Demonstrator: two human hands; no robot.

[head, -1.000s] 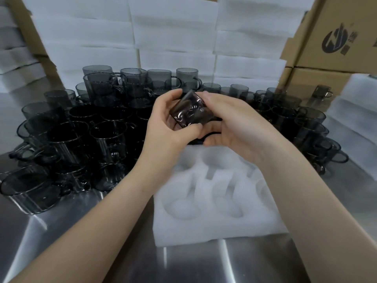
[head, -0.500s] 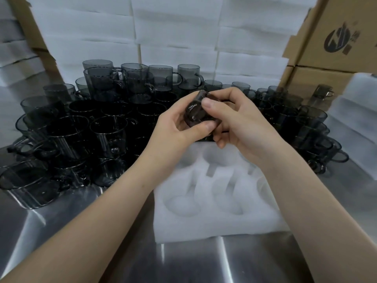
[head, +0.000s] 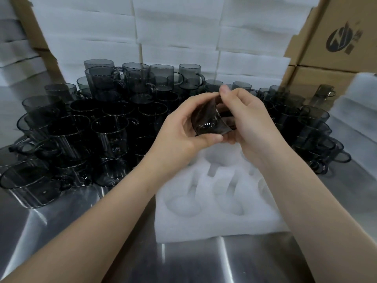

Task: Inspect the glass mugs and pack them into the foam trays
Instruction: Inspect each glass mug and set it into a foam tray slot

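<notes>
You are holding the smoky dark glass mug (head: pixel 211 121) tilted between both hands: your left hand (head: pixel 177 131) is curling round its side, your right hand (head: pixel 251 123) is curling over its upper edge. It is hanging above the white moulded foam tray (head: pixel 204 225), whose right pockets your forearm is covering. The mug's handle is hidden.

Brushed steel table (head: pixel 255 262), reflective, with seam lines showing near the front edge. White foam tray (head: pixel 214 225) lies flat on it toward the front, round pockets facing up. Smoky glass mugs (head: pixel 106 127) crowd the surface left of and behind the tray, some stacked two high, with another cluster (head: pixel 314 127) at right; white foam stacks (head: pixel 177 23) rise along the back, bases hidden by mugs.
</notes>
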